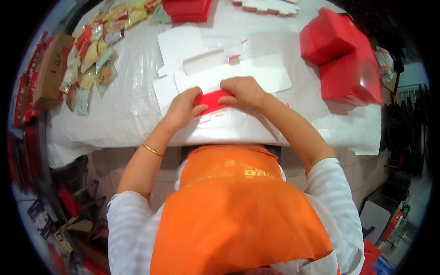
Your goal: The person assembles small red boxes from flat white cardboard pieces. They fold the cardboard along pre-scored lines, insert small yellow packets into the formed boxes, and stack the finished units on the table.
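My left hand point(187, 107) pinches the left end of a red panel point(212, 102), with fingers curled and thumb on it, and my right hand point(242, 93) holds its right end in similar way. This panel is near the front edge of the white-covered table point(321, 124), between my 2 hands. Just beyond lie white cardboard sheets point(268, 75); farther, small packets point(90, 57) at left and red boxes point(327, 36) at right

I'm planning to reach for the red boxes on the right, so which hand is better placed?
Probably your right hand: it's on the right end of the red panel, nearer the red boxes. Your left hand holds the panel's other end, farther away. The right must let go first.
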Available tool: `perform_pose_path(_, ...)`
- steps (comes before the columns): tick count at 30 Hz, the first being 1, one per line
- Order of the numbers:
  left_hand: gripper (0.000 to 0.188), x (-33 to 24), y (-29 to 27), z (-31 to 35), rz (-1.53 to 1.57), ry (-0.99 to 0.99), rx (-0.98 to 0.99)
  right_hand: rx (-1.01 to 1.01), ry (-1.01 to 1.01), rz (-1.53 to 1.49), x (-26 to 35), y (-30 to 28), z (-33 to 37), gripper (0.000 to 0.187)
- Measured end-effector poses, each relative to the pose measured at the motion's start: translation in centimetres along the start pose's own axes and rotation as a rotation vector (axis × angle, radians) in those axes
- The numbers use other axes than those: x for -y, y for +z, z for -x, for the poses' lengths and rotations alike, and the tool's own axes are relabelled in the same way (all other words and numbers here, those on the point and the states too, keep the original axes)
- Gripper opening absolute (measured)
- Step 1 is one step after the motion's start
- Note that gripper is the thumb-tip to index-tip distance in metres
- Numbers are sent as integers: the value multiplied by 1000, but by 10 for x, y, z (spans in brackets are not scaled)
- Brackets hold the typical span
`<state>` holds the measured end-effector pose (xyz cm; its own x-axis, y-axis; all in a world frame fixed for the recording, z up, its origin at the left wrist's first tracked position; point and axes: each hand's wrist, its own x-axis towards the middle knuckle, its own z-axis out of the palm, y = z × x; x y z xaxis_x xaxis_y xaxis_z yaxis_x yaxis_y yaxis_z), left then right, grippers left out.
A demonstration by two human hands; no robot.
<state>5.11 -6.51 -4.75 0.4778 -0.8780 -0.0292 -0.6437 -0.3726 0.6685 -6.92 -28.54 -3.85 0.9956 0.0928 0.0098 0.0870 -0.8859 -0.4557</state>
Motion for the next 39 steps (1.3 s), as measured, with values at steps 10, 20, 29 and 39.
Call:
perform_pose_path(10,13,-38,14,46,-199,333,-307,-390,-193,37,32,8,59,13)
perform_pose_path(20,15,-37,36,62,-324,482,-207,-329,-234,-24,33,32,78,17)
perform_pose_path(29,8,-44,33,50,-318,288,-106,32,110,-337,27,8,60,11)
perform_pose_path(39,4,-65,14,16,-449,244,150,481,157,-141,31,-17,9,14)
